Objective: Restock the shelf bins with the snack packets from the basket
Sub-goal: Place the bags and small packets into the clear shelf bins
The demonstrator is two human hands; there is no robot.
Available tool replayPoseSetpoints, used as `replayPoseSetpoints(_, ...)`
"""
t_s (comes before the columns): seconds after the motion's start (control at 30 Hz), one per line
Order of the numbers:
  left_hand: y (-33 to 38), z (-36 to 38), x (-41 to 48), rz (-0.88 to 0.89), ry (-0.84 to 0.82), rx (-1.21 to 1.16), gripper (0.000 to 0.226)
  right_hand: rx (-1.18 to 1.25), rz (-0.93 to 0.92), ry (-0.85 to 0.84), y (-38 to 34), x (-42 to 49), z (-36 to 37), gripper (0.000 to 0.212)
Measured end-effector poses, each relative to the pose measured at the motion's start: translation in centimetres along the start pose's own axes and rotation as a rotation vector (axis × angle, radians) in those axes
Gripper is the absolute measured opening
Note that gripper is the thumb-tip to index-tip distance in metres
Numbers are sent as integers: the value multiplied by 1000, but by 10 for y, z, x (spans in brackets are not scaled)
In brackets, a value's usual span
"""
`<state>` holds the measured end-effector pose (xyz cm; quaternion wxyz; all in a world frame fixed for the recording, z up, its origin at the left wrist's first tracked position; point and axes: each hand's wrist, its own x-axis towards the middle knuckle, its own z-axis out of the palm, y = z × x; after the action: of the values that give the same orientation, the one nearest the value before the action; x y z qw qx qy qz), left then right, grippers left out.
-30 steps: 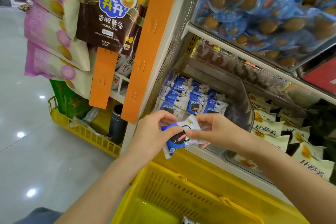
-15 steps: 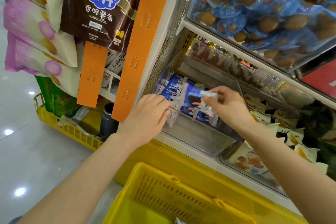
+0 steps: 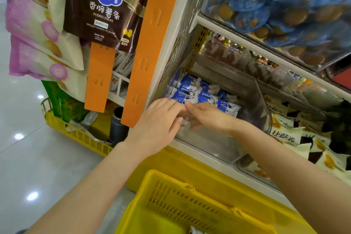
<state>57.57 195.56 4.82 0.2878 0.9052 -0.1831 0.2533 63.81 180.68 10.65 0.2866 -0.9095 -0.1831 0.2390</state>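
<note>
The bin (image 3: pixel 264 112) is seen as clear, glossy plastic; the basket (image 3: pixel 171 192) as yellow perforated plastic; the snack packets (image 3: pixel 205 97) as shiny film; the floor (image 3: pixel 28 157) as polished.

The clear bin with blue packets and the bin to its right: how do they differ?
The blue-packet bin holds small blue-and-white packets in rows at its back; its front is bare. The right bin holds cream-and-black packets heaped loosely. Both are clear plastic, on one shelf.
</note>
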Motion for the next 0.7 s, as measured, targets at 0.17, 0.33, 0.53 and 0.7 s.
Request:
replayPoseSetpoints(0.17,3,1,-2,-19,-18,32,27,-262,-234,318,13,-38,16,40)
replayPoseSetpoints(0.33,16,-1,-17,-56,-1,90,35,-457,-312,473,46,-87,37,52)
replayPoseSetpoints(0.53,54,32,-62,-38,62,95,30,-432,-347,704,120,-135,84,28)
replayPoseSetpoints(0.7,72,112,-111,-76,-381,93,28,-412,27,497,214,-153,146,22)
